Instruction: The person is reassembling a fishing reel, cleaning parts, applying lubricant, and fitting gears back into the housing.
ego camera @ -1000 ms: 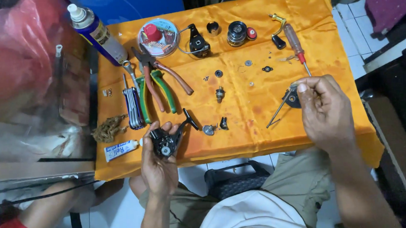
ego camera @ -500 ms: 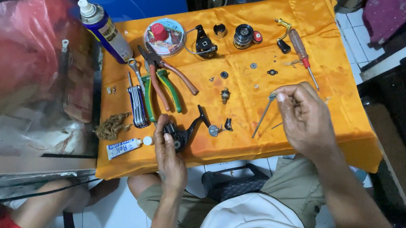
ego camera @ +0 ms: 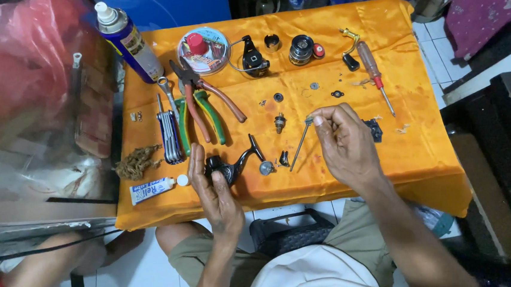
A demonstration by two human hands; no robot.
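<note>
reel body (ego camera: 228, 166) sat near the front edge of the orange cloth (ego camera: 424, 149), clasped in the left hand (ego camera: 214, 191). right hand (ego camera: 345, 143) pinched a thin metal rod (ego camera: 299, 146) by its top, slanting down just right of the reel. pliers (ego camera: 202, 108) lay behind; bare cloth stretched rightward.

A black reel body (ego camera: 228, 167) with a curved arm sits near the front edge of the orange-draped tabletop (ego camera: 423, 144), its arm angling up to the right; the left hand (ego camera: 214, 191) cups it from below; a thin metal shaft (ego camera: 299, 146) slants down-left, its upper end pinched in the right hand (ego camera: 345, 143), well apart from the body.
</note>
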